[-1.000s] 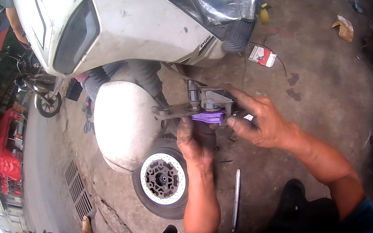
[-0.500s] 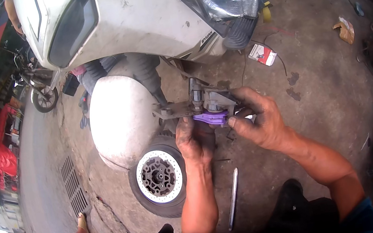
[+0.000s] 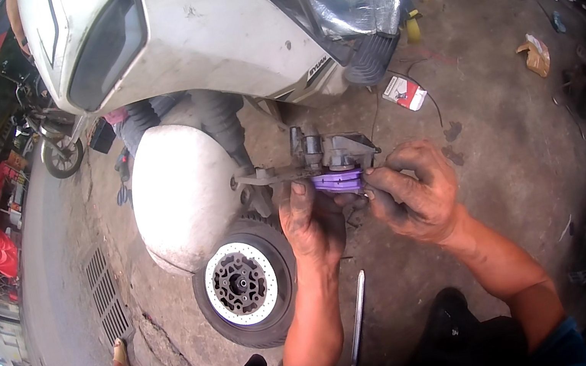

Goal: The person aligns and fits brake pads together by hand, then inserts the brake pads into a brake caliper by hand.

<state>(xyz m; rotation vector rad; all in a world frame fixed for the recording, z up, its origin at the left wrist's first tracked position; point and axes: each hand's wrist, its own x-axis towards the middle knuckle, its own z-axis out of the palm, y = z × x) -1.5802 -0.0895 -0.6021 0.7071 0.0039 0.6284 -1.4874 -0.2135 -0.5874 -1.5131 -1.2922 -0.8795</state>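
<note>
A dark, grimy brake caliper (image 3: 338,150) sits at the end of a metal bracket beside the scooter's front fork. Two purple brake pads (image 3: 338,182) lie in its near side. My left hand (image 3: 311,220) closes around the caliper's near side from below, thumb up against the left end of the pads, its other fingers partly hidden beneath. At the pads' right end, the thumb and bent forefinger of my right hand (image 3: 419,193) pinch together. Whatever is between those fingertips is mostly hidden. Both hands are blackened with grease.
A white scooter (image 3: 207,42) with a white front fender (image 3: 182,194) fills the far side. Its wheel (image 3: 211,317) lies flat at left, near a metal bar (image 3: 358,319). A red-and-white packet (image 3: 404,93) rests on the concrete. Someone's sandalled foot (image 3: 122,359) shows at lower left.
My right hand has shifted from the caliper's right side down to the right end of the pads. More of the caliper and purple pads now shows; my left hand has barely moved.
</note>
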